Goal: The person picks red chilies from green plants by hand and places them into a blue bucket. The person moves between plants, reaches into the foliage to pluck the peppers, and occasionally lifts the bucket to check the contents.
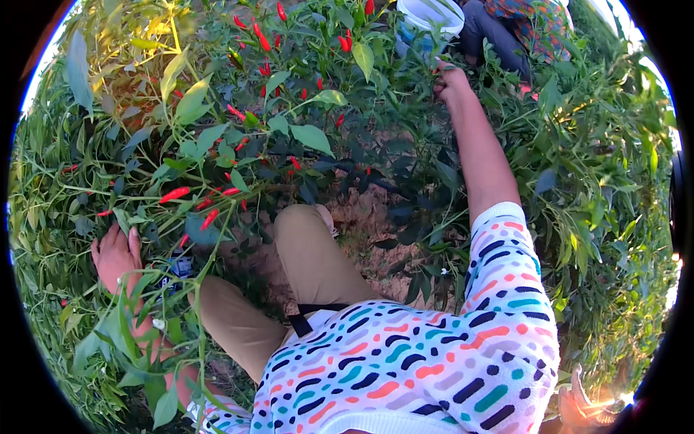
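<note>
Among the chili plants at the left, my left hand (116, 257) reaches into the leaves, its fingertips partly hidden at a leafy stem below a red chili pepper (174, 195). Whether it grips anything cannot be told. My right arm stretches forward to the upper right, where my right hand (447, 81) is curled among leaves just below a white plastic bucket (456, 24). Leaves cover part of its fingers, and what they hold is unclear. More red chilies (261, 38) hang on the plant ahead of me.
Another person (490, 32) in dark trousers sits or crouches beside the bucket. A further person's hand or foot (583, 404) shows at the lower right edge. Dense plants flank both sides; bare reddish soil (368, 222) lies between them, around my bent knees.
</note>
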A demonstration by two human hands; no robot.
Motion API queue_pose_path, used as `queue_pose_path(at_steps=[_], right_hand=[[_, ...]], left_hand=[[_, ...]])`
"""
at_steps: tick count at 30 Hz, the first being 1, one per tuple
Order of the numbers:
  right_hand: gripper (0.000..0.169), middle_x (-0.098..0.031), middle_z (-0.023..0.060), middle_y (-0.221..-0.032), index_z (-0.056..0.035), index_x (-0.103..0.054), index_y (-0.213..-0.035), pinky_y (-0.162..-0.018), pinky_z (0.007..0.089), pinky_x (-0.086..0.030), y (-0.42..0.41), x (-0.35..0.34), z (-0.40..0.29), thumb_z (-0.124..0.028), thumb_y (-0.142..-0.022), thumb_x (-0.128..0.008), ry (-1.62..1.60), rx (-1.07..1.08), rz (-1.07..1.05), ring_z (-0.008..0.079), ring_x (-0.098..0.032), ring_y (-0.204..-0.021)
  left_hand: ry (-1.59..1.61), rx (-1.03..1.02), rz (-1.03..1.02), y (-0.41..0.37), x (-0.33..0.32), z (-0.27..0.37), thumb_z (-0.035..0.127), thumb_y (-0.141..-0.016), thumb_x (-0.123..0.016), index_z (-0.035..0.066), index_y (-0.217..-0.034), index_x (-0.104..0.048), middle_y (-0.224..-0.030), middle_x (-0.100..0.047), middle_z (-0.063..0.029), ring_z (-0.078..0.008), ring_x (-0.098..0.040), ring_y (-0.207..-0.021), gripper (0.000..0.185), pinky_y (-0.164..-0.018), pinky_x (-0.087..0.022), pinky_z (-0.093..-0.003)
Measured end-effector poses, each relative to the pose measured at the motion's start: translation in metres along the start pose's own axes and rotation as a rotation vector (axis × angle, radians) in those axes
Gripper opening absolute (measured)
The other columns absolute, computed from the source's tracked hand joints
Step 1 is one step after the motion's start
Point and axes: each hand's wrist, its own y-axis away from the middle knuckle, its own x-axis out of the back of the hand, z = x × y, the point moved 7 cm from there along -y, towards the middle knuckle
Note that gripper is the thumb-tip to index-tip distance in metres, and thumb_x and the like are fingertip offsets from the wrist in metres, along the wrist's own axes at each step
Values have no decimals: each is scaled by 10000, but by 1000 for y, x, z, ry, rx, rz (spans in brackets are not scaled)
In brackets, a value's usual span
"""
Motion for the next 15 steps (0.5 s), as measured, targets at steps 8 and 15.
queue_pose_path(at_steps=[8,15], right_hand=[[272,-369,-6,-559,-61,-484,-720,-442,223,-325,90,-37,-114,-237,-916,-417,-369,264,-529,100,-341,-469],[193,-551,53,-657,-53,-526,-787,-475,248,-455,265,-123,23,-231,-847,-480,306,-7,-1009,121,-548,-562]], left_hand=[[15,-23,53,1,-7,-10,317,-876,-440,65,-964,-607,-1042,-584,-94,-242,-543,-950,315,-925,-325,-423],[121,-53,69,-1,-12,-4,321,-883,-405,57,-994,-593,-1046,-577,-109,-265,-536,-947,343,-922,-313,-433]])
